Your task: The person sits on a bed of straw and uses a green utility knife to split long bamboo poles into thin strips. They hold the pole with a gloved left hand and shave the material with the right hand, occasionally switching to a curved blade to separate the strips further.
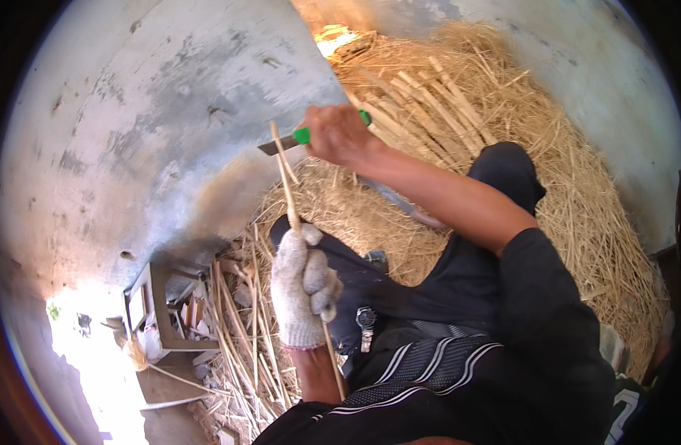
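My left hand point(302, 278), in a whitish knitted work glove, is closed around a long, thin bamboo or wooden strip point(288, 194). The strip points up and away, and its lower end runs back past my left forearm. My bare right hand point(337, 133) grips a utility knife point(302, 136) by its green handle. The knife's grey blade lies across the strip close to its far tip, appearing to touch it. Beyond the blade, a short pale sliver point(290, 169) slants beside the strip.
Straw-like shavings point(578, 215) cover the floor around my legs. Several split strips point(437, 111) lie ahead on the right, with longer ones point(262, 356) on the left. A wooden frame point(159, 297) holding scraps stands left by a bright opening. A pale, worn wall point(170, 126) rises ahead.
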`<action>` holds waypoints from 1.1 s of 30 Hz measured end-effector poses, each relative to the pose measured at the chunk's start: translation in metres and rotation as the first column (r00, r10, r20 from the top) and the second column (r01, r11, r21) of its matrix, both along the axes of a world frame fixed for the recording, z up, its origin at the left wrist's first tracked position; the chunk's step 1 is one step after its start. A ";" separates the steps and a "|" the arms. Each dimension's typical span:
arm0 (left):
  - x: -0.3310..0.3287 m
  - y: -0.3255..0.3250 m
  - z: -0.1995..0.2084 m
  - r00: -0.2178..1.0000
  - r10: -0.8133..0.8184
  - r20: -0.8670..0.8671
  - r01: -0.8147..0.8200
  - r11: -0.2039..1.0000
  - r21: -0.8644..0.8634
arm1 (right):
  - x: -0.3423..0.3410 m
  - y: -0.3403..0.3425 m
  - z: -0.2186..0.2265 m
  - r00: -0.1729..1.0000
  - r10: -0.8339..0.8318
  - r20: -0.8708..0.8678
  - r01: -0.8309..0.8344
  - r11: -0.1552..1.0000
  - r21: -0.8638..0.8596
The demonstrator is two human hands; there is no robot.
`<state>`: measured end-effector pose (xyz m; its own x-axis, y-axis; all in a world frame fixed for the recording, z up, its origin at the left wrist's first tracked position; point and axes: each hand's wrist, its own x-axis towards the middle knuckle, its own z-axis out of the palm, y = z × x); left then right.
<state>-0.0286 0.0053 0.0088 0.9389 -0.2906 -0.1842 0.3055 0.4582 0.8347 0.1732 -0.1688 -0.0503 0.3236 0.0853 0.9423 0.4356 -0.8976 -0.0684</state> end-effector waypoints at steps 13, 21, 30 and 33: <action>0.011 -0.006 0.012 0.992 0.042 0.121 -0.084 0.923 0.375 | 0.018 -0.069 0.028 0.900 0.160 -0.405 0.086 0.846 0.526; 0.014 0.000 0.026 0.980 0.100 0.169 -0.152 0.934 0.324 | -0.032 0.022 0.016 0.776 0.628 0.050 -0.617 0.740 0.267; 0.003 -0.001 0.027 0.964 0.196 0.181 -0.254 0.880 0.400 | -0.049 0.045 0.032 0.929 0.370 -0.004 -0.352 0.888 0.297; 0.000 0.000 0.024 0.959 0.208 0.193 -0.270 0.879 0.393 | -0.038 0.043 0.035 0.957 0.287 -0.027 -0.272 0.930 0.247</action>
<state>-0.0282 0.0058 0.0332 0.9950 0.0187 -0.0985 0.0959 0.1082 0.9895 0.1353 -0.1260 -0.0151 0.3774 -0.0433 0.9250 0.6547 -0.6940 -0.2996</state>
